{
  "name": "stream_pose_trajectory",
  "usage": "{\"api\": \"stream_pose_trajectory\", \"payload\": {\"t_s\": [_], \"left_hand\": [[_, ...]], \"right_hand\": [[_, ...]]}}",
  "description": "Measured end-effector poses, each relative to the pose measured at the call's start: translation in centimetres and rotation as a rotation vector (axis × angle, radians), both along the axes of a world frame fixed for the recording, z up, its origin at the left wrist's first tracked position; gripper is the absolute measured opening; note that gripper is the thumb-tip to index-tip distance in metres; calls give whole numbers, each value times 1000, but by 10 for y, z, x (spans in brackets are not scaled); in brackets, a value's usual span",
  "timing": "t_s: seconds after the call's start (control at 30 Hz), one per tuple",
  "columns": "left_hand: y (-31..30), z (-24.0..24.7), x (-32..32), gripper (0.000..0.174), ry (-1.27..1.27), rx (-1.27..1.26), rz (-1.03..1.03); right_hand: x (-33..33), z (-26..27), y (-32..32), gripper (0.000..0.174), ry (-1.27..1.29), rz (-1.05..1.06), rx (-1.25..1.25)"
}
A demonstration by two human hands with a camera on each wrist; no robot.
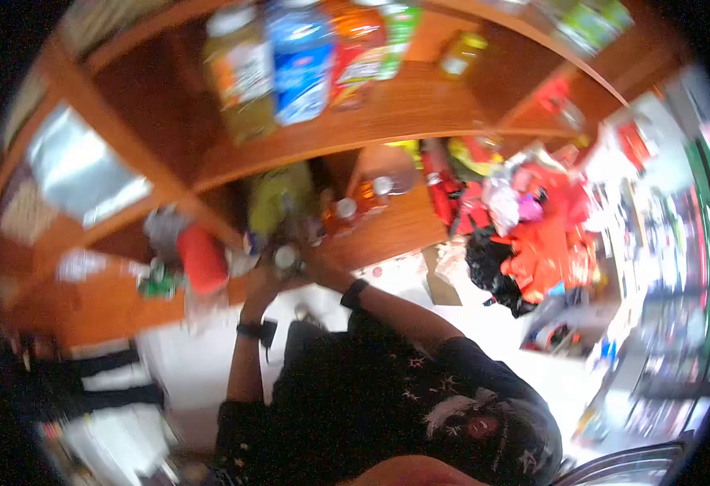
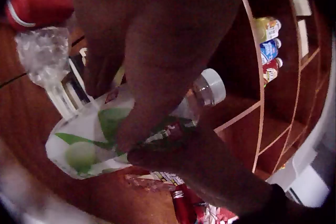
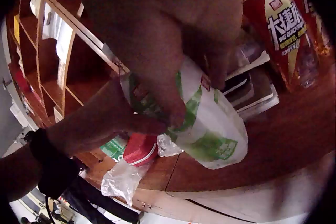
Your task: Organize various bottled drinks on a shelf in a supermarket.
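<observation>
Both hands hold a drink bottle [image 2: 79, 153] with a white cap and a white-and-green label, close over the wooden shelf top. The bottle lies tilted in the left wrist view, its cap [image 2: 212, 86] towards the upper right. My left hand [image 1: 263, 283] grips it from one side, fingers and thumb round the label. From the other side my right hand [image 3: 152, 56] has its fingers and thumb round the body, close by the left hand. Beside it in the right wrist view stands a bottle of amber drink [image 3: 286, 29]. The hands hide part of the label.
Above, several drink bottles [image 1: 302, 69] stand in a shelf compartment. A red cylindrical item [image 1: 203, 257] and a crumpled clear plastic bag [image 2: 42, 50] lie left of the hands. Red and black plastic bags [image 1: 545, 219] are heaped to the right. The head view is blurred.
</observation>
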State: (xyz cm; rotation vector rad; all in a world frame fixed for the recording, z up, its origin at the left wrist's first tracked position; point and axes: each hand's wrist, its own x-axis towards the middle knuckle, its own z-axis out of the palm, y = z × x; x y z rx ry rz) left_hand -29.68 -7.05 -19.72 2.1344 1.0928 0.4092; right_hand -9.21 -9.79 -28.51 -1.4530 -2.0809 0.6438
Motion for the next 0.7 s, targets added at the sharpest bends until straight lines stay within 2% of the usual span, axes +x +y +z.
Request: {"api": "stream_pose_trajectory", "payload": {"t_s": [0.1,0.17,0.2,0.23,0.3,0.37,0.4,0.43,0.5,0.57,0.63,0.7], "left_hand": [[9,41,17,93,87,38,-217],[3,78,28,93,258,36,-365],[-2,99,36,93,354,57,-439],[-9,118,43,93,344,81,-456],[-22,159,61,93,159,130,-411],[-32,184,87,90,-341,144,-328],[-23,188,93,90,-420,49,-281],[-12,186,106,89,-511,27,-258],[8,187,134,87,-702,67,-242],[10,234,158,83,-661,145,-202],[33,244,187,79,-819,190,-195],[46,267,209,78,-854,283,-138]], "right_hand": [[25,-15,-10,80,113,-55,-111],[47,-10,-23,73,190,-97,-145],[53,25,-32,77,222,-129,-137],[60,91,-53,81,246,-168,-115],[61,227,-98,89,267,-228,-49],[89,232,-102,88,418,-280,-72],[104,234,-104,88,495,-306,-79],[109,287,-103,85,355,-346,80],[130,303,-83,71,386,-305,375],[146,346,-69,72,481,-295,326],[164,373,-41,73,668,-110,347],[196,370,7,69,683,-90,408]]}}
